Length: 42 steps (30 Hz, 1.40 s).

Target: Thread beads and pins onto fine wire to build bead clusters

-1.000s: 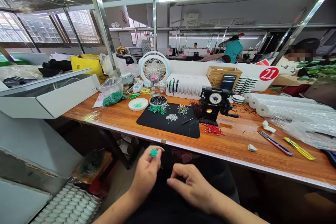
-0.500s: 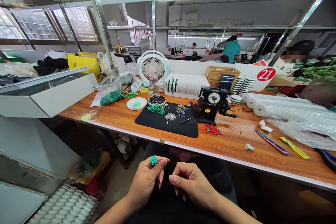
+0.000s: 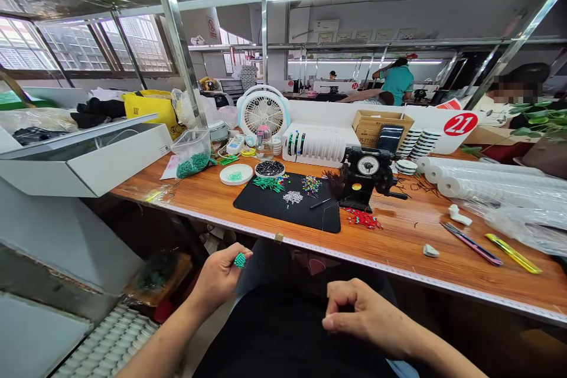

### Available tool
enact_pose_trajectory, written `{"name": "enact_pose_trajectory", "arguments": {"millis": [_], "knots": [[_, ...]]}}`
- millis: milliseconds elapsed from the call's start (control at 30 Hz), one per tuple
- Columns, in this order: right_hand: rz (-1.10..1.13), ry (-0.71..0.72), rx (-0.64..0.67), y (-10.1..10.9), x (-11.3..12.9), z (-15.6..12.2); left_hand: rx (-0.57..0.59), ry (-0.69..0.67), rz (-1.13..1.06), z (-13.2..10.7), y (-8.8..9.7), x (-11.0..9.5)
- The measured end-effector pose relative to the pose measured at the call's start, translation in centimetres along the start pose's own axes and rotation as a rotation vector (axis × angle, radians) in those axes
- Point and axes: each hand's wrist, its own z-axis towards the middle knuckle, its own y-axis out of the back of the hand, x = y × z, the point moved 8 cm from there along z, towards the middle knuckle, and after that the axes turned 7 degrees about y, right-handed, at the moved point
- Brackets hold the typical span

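My left hand [image 3: 219,277] is held over my lap, below the table's front edge, fingers closed on a small bundle of green-headed pins [image 3: 240,260]. My right hand [image 3: 363,316] rests to the right over my dark trousers, fingers curled in a pinch; what it holds, if anything, is too thin to see. On the wooden table [image 3: 398,248] ahead lies a black mat [image 3: 287,207] with piles of green, white and mixed-colour pins. A black hand-crank machine with a dial [image 3: 367,180] stands at the mat's right end.
A white fan [image 3: 263,112], a white rack [image 3: 319,144], a cardboard box [image 3: 376,124] and rolls of white material [image 3: 478,180] line the back. Scissors [image 3: 472,243] and a yellow tool [image 3: 514,253] lie at right. An open white box [image 3: 84,159] sits left. Other people work behind.
My hands have drawn apart: the left moved left with the green pin bundle, the right moved right and lower over my lap.
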Motion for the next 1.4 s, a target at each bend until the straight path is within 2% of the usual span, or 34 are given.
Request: {"name": "enact_pose_trajectory", "arguments": {"millis": [67, 200, 267, 333, 400, 467, 533, 600, 667, 700, 800, 900, 967, 1067, 1233, 1400], "knots": [[-0.029, -0.011, -0.005, 0.6, -0.4, -0.7, 0.009, 0.005, 0.009, 0.1, 0.1, 0.7], [-0.143, -0.033, 0.045, 2.2, -1.7, -2.1, 0.073, 0.113, -0.084, 0.1, -0.3, 1.3], [-0.231, -0.045, 0.076, 2.9, -1.7, -2.5, 0.119, 0.098, -0.078, -0.1, -0.7, 0.0], [-0.241, -0.017, 0.024, 3.2, -0.6, -2.1, 0.234, 0.015, -0.065, -0.7, -2.0, -2.5], [-0.051, 0.041, -0.025, 2.3, 1.2, -0.8, 0.403, -0.066, -0.104, -1.8, -4.2, -5.3], [0.318, 0.053, 0.039, -0.3, 2.3, 0.9, 0.426, -0.088, -0.156, -2.4, -5.5, -7.0], [0.593, 0.033, 0.036, -2.2, 2.1, 2.4, 0.39, -0.07, -0.196, -2.1, -6.0, -7.3], [0.696, 0.035, -0.037, -2.8, 0.9, 3.3, 0.364, -0.06, -0.138, -0.7, -5.7, -6.6], [0.694, 0.023, -0.07, -3.0, -0.7, 3.4, 0.302, -0.071, 0.059, 2.3, -4.2, -5.3], [0.674, 0.003, -0.064, -3.2, -1.4, 3.3, 0.204, -0.054, 0.25, 4.4, -2.8, -4.4], [0.583, -0.073, -0.048, -3.8, -2.8, 2.8, 0.045, 0.023, 0.437, 11.5, 1.0, -2.0], [0.529, -0.101, -0.06, -4.0, -3.2, 2.6, 0.02, 0.086, 0.578, 17.2, 2.6, -0.2], [0.517, -0.104, -0.065, -4.1, -3.5, 2.5, 0.05, 0.123, 0.646, 19.5, 2.6, 0.8], [0.517, -0.112, -0.075, -4.0, -4.3, 2.3, 0.106, 0.177, 0.71, 21.0, 2.0, 2.2], [0.532, -0.115, -0.066, -4.3, -5.2, 1.9, 0.224, 0.278, 0.72, 21.2, 1.1, 4.0], [0.543, -0.165, -0.058, -4.6, -4.8, 2.0, 0.295, 0.338, 0.639, 20.8, 0.5, 4.0]]}}
